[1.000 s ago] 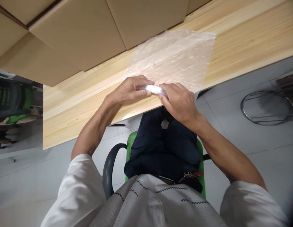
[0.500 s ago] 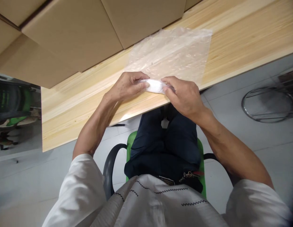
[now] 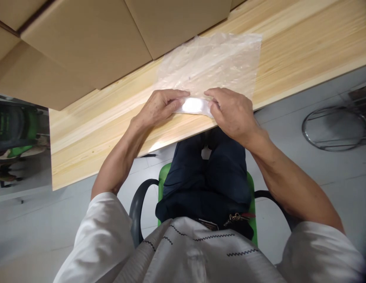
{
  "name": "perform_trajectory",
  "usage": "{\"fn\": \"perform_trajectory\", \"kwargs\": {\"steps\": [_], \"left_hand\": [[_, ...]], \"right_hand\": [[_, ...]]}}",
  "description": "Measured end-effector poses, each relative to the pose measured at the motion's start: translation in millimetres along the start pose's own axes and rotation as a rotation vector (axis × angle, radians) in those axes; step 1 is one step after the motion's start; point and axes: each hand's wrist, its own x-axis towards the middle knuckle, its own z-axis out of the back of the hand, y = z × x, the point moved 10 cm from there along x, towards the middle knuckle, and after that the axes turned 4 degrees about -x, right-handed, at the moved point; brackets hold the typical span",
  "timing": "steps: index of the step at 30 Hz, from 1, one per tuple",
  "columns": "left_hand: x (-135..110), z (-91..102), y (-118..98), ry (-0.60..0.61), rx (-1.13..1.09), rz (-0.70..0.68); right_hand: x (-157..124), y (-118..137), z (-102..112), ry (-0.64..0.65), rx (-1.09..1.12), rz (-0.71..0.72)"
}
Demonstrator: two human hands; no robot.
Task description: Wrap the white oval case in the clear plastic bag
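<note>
Head view shows the left hand [image 3: 161, 107] and the right hand [image 3: 231, 114] pinching the two ends of a small white packet [image 3: 194, 105] at the near edge of a clear plastic bag [image 3: 212, 63]. That bag lies flat on the wooden table [image 3: 304, 51], near its front edge. Cardboard boxes [image 3: 82, 43] stand behind it, and a green chair [image 3: 250, 184] shows below.

shirt [image 3: 197, 255]: white, short-sleeved, with thin black zigzag lines stitched across the front
sleeves: loose, ending above the elbows
forearms: bare
left hand [image 3: 159, 106]: bare, no rings or watch visible
right hand [image 3: 233, 114]: bare likewise
trousers [image 3: 206, 181]: dark navy
keys [image 3: 239, 217]: small bunch with a red tag at the waistband
</note>
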Motion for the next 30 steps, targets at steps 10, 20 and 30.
{"fn": "perform_trajectory", "kwargs": {"steps": [10, 20, 30], "left_hand": [[-6, 0.4, 9, 0.037, 0.319, 0.045], [-22, 16.4, -5, -0.059, 0.418, -0.028], [-12, -29.7, -39, 0.047, 0.458, -0.186]], "right_hand": [[5, -6, -4, 0.039, -0.056, -0.003], [14, -7, -5, 0.019, -0.087, 0.009], [14, -5, -2, -0.004, -0.105, 0.016]]}}
